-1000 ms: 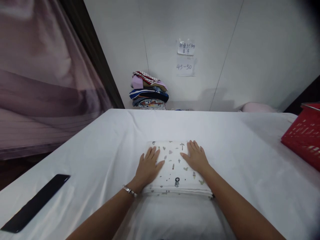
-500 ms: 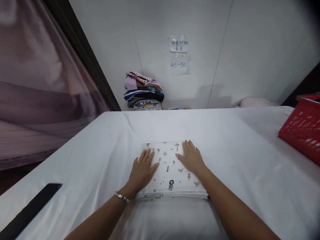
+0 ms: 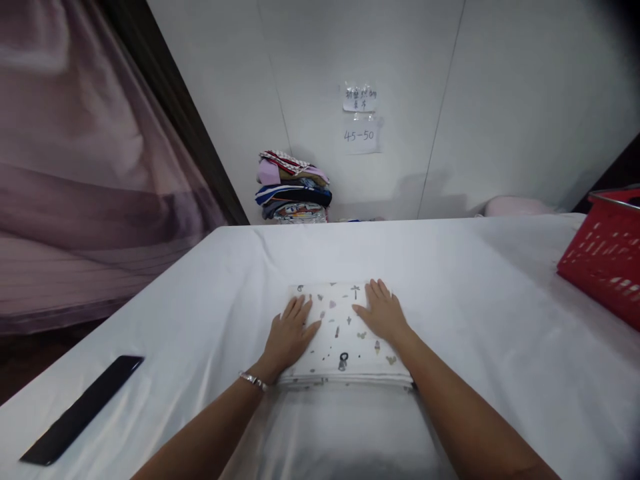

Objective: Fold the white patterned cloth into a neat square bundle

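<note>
On the white table [image 3: 210, 293], a folded cloth [image 3: 345, 333] — soft, square, tiny pictures — lies under the left hand [image 3: 289, 335] and right hand [image 3: 383, 313], fingers flat, slightly apart.

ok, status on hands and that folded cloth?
Left hand and right hand flat, palms down, on folded printed cloth. Cloth lies flat on white table. Black phone and red basket lie apart from it.

Bench [image 3: 200, 313] under white sheet. Folded printed cloth [image 3: 345, 333] lies mid-bench. Black flat phone-like slab [image 3: 83, 408] well left of cloth, nearer the front edge. Red basket [image 3: 603, 257] well right of cloth, at bench edge.
</note>
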### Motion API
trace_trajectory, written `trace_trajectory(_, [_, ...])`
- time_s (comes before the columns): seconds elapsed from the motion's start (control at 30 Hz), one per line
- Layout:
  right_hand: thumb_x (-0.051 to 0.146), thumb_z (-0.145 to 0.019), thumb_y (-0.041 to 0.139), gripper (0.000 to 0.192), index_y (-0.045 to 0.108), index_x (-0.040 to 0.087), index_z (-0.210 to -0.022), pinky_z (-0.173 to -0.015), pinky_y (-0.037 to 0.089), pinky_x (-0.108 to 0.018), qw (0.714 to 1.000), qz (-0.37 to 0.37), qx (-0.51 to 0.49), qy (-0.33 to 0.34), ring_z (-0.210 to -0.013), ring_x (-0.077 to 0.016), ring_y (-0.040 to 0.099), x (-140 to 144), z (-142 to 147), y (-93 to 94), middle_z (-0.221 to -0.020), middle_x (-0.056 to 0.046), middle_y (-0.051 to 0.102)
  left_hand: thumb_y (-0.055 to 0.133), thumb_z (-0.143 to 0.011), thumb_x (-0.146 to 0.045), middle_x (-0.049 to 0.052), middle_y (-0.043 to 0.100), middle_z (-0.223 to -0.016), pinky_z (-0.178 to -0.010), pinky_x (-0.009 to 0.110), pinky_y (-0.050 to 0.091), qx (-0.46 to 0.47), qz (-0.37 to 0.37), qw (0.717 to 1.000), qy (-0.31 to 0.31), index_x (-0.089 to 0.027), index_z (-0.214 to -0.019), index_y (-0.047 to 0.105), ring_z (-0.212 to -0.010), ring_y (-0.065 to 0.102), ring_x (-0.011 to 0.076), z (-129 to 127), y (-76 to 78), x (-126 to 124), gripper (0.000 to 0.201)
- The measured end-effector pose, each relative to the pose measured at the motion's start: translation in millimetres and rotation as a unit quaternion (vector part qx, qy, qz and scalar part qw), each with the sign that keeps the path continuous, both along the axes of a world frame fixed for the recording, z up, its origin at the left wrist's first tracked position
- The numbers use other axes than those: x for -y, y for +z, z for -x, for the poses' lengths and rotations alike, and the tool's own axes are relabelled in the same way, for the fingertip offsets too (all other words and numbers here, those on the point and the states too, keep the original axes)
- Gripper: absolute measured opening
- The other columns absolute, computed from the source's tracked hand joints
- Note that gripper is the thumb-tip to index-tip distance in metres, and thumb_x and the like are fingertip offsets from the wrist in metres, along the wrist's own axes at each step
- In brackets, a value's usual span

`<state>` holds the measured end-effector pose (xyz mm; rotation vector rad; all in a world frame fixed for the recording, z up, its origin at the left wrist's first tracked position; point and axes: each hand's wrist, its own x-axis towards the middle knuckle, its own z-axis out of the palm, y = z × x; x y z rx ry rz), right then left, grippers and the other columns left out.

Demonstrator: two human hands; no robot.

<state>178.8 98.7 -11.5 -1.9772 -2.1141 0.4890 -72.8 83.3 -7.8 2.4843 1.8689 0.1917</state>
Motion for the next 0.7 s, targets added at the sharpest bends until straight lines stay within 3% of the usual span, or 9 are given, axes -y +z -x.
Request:
trace_trajectory(0.1, [0.06, -0.086, 0.025, 0.076, 0.018, 0.011, -0.144, -0.107, 0.012, -0.049, 1.0, -0.002, 0.005, -0.002, -0.139, -0.0248, -0.001, 0, 0, 0.1, -0.152, -0.008, 0.008, 0.032, -0.089, -0.051, 0.006, 0.025, -0.148, -0.103, 0.049, 0.028, 0.011, 0.012, 1.0, -0.004, -0.023, -0.138, 0.033, -0.137, 0.018, 0.0267, 1, 4.1, 0, 0.056])
trace_trajectory(0.23, [0.059, -0.087, 0.026, 0.075, 0.019, 0.011, -0.144, -0.106, 0.014, -0.05, 1.0, -0.014, 0.017, -0.002, -0.139, -0.0252, 0.0, 0, 1, -1.6, -0.152, -0.009, 0.01, 0.04, -0.087, -0.048, 0.012, 0.033, -0.144, -0.105, 0.059, 0.016, 0.02, 0.004, 1.0, 0.004, -0.018, -0.132, 0.044, -0.135, 0.022, 0.0339, -20, 25.4, -4, 0.054])
trace_trajectory(0.33, [0.057, -0.087, 0.026, 0.073, 0.022, 0.011, -0.143, -0.106, 0.017, -0.05, 0.999, -0.032, 0.026, -0.003, -0.139, -0.026, 0.003, 0, 1, -2.8, -0.152, -0.01, 0.013, 0.036, -0.089, -0.051, 0.011, 0.031, -0.146, -0.109, 0.055, 0.009, 0.038, -0.075, 0.993, -0.082, -0.018, -0.132, 0.043, -0.137, 0.018, 0.0304, -54, 37.4, -14, 0.055])
trace_trajectory(0.43, [0.05, -0.089, 0.028, 0.067, 0.025, 0.01, -0.142, -0.105, 0.019, -0.049, 0.998, -0.05, 0.038, 0.003, -0.139, -0.0261, 0.006, 1, 1, -2.7, -0.151, -0.01, 0.016, 0.035, -0.088, -0.055, 0.01, 0.03, -0.146, -0.111, 0.051, 0.01, 0.049, -0.064, 0.984, -0.161, -0.02, -0.135, 0.038, -0.137, 0.017, 0.0264, -83, 28.7, -27, 0.059])
trace_trajectory(0.57, [0.046, -0.089, 0.03, 0.064, 0.026, 0.01, -0.142, -0.104, 0.021, -0.049, 0.997, -0.05, 0.051, 0.013, -0.138, -0.026, 0.008, 2, 0, -1.8, -0.151, -0.011, 0.017, 0.028, -0.087, -0.061, 0.011, 0.029, -0.147, -0.11, 0.051, 0.012, 0.059, -0.001, 0.988, -0.143, -0.019, -0.138, 0.033, -0.137, 0.019, 0.0259, -92, 2.4, -40, 0.067])
trace_trajectory(0.7, [0.048, -0.089, 0.029, 0.065, 0.026, 0.01, -0.142, -0.105, 0.021, -0.05, 0.998, -0.044, 0.049, 0.01, -0.138, -0.0258, 0.007, 1, 0, -2.9, -0.151, -0.01, 0.017, 0.025, -0.087, -0.062, 0.009, 0.027, -0.148, -0.111, 0.049, 0.01, 0.057, -0.007, 0.988, -0.146, -0.019, -0.14, 0.03, -0.138, 0.016, 0.0247, -86, -6.5, -41, 0.069])
